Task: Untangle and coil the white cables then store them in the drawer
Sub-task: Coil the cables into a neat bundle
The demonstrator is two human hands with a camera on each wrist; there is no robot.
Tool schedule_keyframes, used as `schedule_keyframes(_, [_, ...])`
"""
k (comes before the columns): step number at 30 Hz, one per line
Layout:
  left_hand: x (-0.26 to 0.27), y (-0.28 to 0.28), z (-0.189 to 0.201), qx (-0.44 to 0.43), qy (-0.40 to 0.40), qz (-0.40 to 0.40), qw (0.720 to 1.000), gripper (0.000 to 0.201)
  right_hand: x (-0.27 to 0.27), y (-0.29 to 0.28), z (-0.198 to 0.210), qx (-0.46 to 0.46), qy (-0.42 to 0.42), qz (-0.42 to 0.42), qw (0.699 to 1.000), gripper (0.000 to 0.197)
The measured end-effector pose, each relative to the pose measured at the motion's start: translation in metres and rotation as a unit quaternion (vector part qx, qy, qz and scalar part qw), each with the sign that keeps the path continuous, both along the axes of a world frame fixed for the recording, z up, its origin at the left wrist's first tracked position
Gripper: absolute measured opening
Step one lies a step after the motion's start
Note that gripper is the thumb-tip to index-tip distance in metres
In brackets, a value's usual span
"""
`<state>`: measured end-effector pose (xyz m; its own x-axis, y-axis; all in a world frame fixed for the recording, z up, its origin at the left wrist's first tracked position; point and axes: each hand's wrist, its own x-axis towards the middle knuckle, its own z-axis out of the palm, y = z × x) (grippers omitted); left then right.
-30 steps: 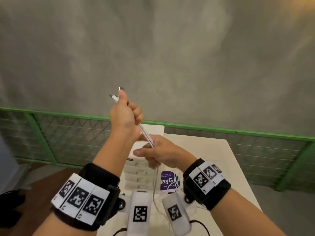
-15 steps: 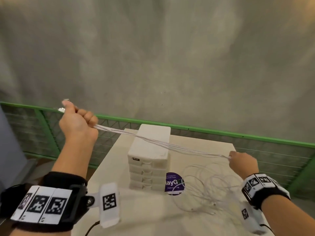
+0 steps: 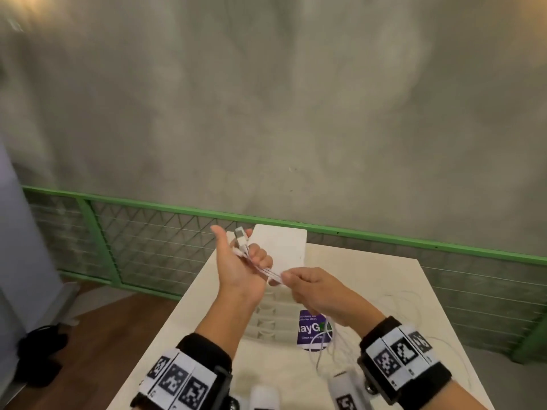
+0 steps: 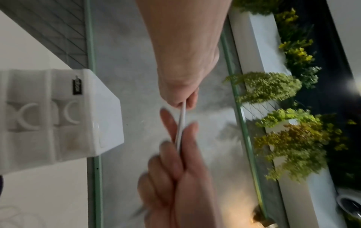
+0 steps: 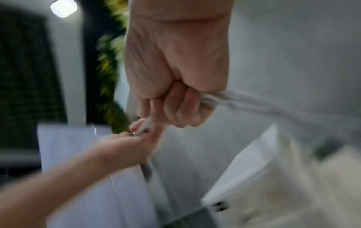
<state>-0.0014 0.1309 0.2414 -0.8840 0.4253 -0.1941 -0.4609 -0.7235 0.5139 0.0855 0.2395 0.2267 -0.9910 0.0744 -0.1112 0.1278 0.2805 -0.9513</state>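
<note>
The white cables [image 3: 268, 270] run as a short bundle between my two hands, above the white drawer unit [image 3: 281, 247]. My left hand [image 3: 251, 255] is palm up, its fingers curled over the bundle, with the plugs [image 3: 240, 236] sticking out past them. In the left wrist view the cables [image 4: 180, 123] pass between the left fingers [image 4: 171, 148]. My right hand [image 3: 288, 276] pinches the bundle close by. The right wrist view shows the right hand [image 5: 175, 100] fisted, with cables [image 5: 224, 98] trailing off. More cable [image 3: 325, 344] hangs below onto the table.
The unit's stacked drawers [image 3: 272, 321] all look closed. A purple sticker [image 3: 313, 329] lies on the cream table [image 3: 207, 315] beside them. Thin loose cable loops [image 3: 414, 303] spread over the table's right side. A green mesh railing [image 3: 148, 241] runs behind the table.
The hands were stretched wide apart with the cables taut between them. They have come together over the drawer unit, and the left hand has turned palm up.
</note>
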Motion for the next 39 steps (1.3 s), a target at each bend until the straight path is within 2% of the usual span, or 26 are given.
schedule_keyframes(2, [-0.01,-0.01,-0.005,0.017,-0.02,-0.006,1.0,0.057,0.004,0.008,-0.001,0.059,0.002,-0.003,0.998,0.029])
schedule_keyframes(5, [-0.011,-0.011,-0.011,0.024,-0.034,-0.022,0.999,0.04,0.006,0.008,0.002,0.09,-0.004,0.006,0.996,0.028])
schedule_keyframes(7, [-0.01,-0.007,-0.013,0.024,-0.044,-0.031,0.998,0.036,0.006,0.006,0.004,0.113,-0.011,0.016,0.993,0.025])
schedule_keyframes(12, [-0.005,-0.001,-0.013,0.039,-0.062,-0.036,0.997,0.037,0.009,-0.002,0.016,0.204,-0.022,0.054,0.977,0.02])
schedule_keyframes(15, [-0.002,0.004,-0.014,0.028,-0.075,-0.017,0.997,0.04,0.012,-0.009,0.023,0.303,-0.026,0.106,0.947,0.01])
schedule_keyframes(18, [0.0,0.004,-0.011,0.028,-0.081,0.005,0.996,0.046,0.013,-0.014,0.025,0.349,-0.026,0.119,0.929,0.019])
schedule_keyframes(20, [0.0,-0.002,-0.008,-0.016,-0.05,-0.006,0.999,0.049,0.014,-0.008,0.03,0.354,-0.026,0.096,0.93,0.029])
schedule_keyframes(21, [0.0,-0.007,-0.007,-0.079,0.001,-0.011,0.997,0.048,0.014,-0.003,0.034,0.366,-0.031,0.087,0.926,0.033])
schedule_keyframes(22, [-0.001,-0.012,-0.007,-0.192,0.095,-0.011,0.977,0.045,0.015,0.002,0.037,0.382,-0.041,0.08,0.92,0.034])
schedule_keyframes(23, [-0.003,-0.018,-0.007,-0.334,0.216,-0.001,0.917,0.039,0.016,0.007,0.041,0.401,-0.055,0.079,0.911,0.034])
schedule_keyframes(24, [-0.004,-0.024,-0.006,-0.442,0.331,0.016,0.833,0.03,0.015,0.01,0.045,0.419,-0.069,0.082,0.901,0.034])
schedule_keyframes(25, [-0.004,-0.026,-0.003,-0.493,0.417,0.021,0.763,0.024,0.013,0.011,0.048,0.439,-0.084,0.09,0.89,0.034])
schedule_keyframes(26, [-0.001,-0.025,0.0,-0.505,0.474,-0.01,0.722,0.022,0.01,0.011,0.05,0.458,-0.096,0.103,0.878,0.033])
schedule_keyframes(27, [0.003,-0.021,0.003,-0.493,0.506,-0.069,0.704,0.024,0.006,0.009,0.053,0.47,-0.106,0.114,0.869,0.031])
schedule_keyframes(29, [0.019,-0.007,0.001,-0.476,0.518,-0.165,0.691,0.027,-0.001,0.007,0.056,0.458,-0.115,0.127,0.872,0.028])
schedule_keyframes(32, [0.035,0.003,-0.011,-0.478,0.484,-0.198,0.706,0.042,-0.006,0.013,0.063,0.452,-0.136,0.136,0.871,0.026])
schedule_keyframes(33, [0.038,0.003,-0.013,-0.484,0.48,-0.21,0.701,0.046,-0.006,0.018,0.066,0.454,-0.144,0.132,0.869,0.025])
schedule_keyframes(35, [0.039,-0.001,-0.018,-0.491,0.486,-0.217,0.69,0.051,0.0,0.03,0.074,0.415,-0.154,0.111,0.89,0.019])
schedule_keyframes(37, [0.035,-0.008,-0.023,-0.464,0.489,-0.22,0.705,0.05,0.007,0.047,0.084,0.356,-0.156,0.074,0.918,0.017])
schedule_keyframes(39, [0.023,-0.019,-0.031,-0.463,0.494,-0.233,0.699,0.049,0.017,0.072,0.095,0.346,-0.147,0.021,0.926,0.02])
